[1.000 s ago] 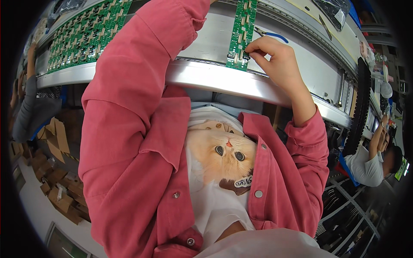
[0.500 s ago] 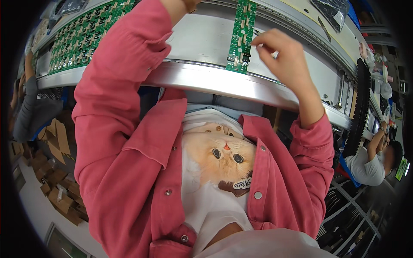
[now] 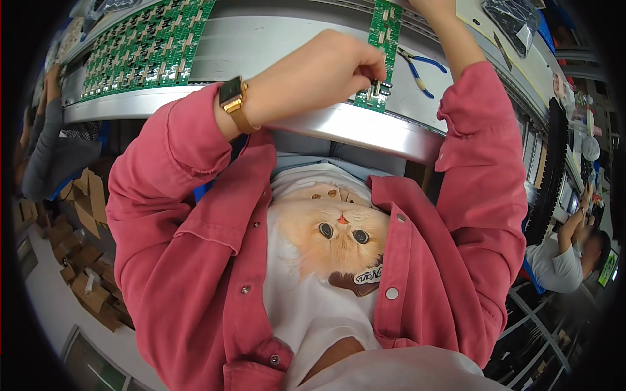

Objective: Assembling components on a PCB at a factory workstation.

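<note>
A narrow green circuit board [image 3: 386,29] with pale connectors and black parts lies across the metal track in front of me. My left hand [image 3: 345,65], a gold watch on its wrist, reaches over the board's near half. Its thumb and fingers are pinched together at the black parts there; whatever sits between them is too small to make out. At the far edge of the picture my right hand [image 3: 435,6] is cut off, its fingers out of sight. Pliers with blue and yellow handles [image 3: 422,65] rest just right of the board.
A big panel of joined green circuit boards [image 3: 147,49] lies on the track to the left. The silver rail [image 3: 306,124] runs along the near edge. Tweezers [image 3: 502,51] and a dark bagged item [image 3: 512,23] lie at far right. Other people sit at both sides.
My left hand has come back from the far edge to the narrow board. My right hand has moved away from the board to the far edge, uncovering the pliers.
</note>
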`<state>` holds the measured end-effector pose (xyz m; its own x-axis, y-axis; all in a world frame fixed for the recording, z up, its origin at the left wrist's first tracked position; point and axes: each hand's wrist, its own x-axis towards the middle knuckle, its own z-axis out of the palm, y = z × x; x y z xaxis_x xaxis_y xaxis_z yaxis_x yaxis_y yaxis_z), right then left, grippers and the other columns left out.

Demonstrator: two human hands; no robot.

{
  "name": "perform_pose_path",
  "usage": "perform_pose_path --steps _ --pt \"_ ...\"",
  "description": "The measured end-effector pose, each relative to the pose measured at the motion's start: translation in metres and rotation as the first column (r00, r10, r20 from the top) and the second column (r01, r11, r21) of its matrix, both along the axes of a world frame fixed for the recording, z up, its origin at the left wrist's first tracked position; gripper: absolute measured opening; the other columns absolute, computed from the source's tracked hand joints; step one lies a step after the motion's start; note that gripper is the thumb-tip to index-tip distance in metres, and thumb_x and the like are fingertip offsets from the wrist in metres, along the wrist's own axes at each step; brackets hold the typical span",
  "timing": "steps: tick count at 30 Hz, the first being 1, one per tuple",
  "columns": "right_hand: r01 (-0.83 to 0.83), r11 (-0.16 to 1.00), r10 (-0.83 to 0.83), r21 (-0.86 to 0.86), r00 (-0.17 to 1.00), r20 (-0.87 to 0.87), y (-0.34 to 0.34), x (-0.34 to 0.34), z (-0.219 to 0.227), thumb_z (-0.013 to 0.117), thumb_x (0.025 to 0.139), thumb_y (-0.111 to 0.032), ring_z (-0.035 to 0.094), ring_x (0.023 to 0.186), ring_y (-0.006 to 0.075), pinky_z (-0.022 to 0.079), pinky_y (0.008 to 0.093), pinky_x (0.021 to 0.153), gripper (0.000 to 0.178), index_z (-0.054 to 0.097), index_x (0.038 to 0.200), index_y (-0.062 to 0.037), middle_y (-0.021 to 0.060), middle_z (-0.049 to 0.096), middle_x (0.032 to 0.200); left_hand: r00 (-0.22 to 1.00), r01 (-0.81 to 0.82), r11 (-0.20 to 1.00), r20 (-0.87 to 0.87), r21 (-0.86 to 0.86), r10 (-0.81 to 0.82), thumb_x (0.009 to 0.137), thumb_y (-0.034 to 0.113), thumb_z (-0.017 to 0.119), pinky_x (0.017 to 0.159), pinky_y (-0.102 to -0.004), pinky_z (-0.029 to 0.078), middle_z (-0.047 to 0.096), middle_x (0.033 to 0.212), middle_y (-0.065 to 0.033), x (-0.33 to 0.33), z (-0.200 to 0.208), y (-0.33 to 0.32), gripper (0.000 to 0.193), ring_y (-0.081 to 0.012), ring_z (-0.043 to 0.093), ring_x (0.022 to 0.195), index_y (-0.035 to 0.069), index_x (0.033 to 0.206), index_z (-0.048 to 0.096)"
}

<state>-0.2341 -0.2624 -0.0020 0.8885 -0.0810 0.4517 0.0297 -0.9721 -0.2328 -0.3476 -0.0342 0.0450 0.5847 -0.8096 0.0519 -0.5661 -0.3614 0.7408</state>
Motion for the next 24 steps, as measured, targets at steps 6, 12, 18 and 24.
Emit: perform_pose_path --steps 6,12,18,24 --pt "0.070 0.997 -0.072 -0.045 0.996 -0.045 0.011 0.004 0.003 0.053 0.069 -0.012 0.058 0.075 0.0406 0.047 0.0437 0.072 0.020 0.065 0.076 0.0022 0.0213 0.063 0.080 0.983 -0.014 1.000 0.185 -0.009 0.015 0.075 0.002 0.061 0.062 -0.0269 0.045 0.065 0.085 -0.0050 -0.017 -0.020 0.009 0.013 -0.0192 0.056 0.065 0.004 0.087 0.066" --pt "-0.050 0.998 0.052 -0.026 0.994 0.097 0.006 -0.004 0.003 0.054 0.068 -0.010 0.058 0.073 0.0388 0.047 0.0424 0.071 0.017 0.065 0.076 0.0006 0.0198 0.064 0.079 0.939 -0.065 0.997 0.336 -0.030 0.072 0.075 0.003 0.060 0.062 -0.0305 0.046 0.063 0.081 -0.0051 -0.025 -0.033 0.007 0.009 -0.0226 0.057 0.066 0.005 0.082 0.064" --pt "-0.156 0.988 0.149 0.018 0.968 0.200 0.006 -0.016 0.014 0.057 0.067 -0.007 0.058 0.071 0.0354 0.048 0.0392 0.069 0.015 0.065 0.077 -0.0002 0.0173 0.064 0.077 0.941 -0.045 0.999 0.337 0.021 0.036 0.074 0.003 0.060 0.063 -0.0315 0.047 0.063 0.082 -0.0053 -0.025 -0.033 0.008 0.008 -0.0228 0.057 0.067 0.005 0.081 0.063" --pt "-0.283 0.955 0.250 0.091 0.930 0.268 0.009 -0.026 0.015 0.058 0.065 -0.003 0.058 0.067 0.0313 0.047 0.0354 0.066 0.013 0.064 0.077 -0.0005 0.0141 0.064 0.074 0.928 -0.017 0.997 0.373 0.078 -0.014 0.074 0.004 0.060 0.067 -0.0319 0.046 0.061 0.082 -0.0054 -0.022 -0.030 0.006 0.009 -0.0239 0.057 0.070 0.005 0.083 0.061"
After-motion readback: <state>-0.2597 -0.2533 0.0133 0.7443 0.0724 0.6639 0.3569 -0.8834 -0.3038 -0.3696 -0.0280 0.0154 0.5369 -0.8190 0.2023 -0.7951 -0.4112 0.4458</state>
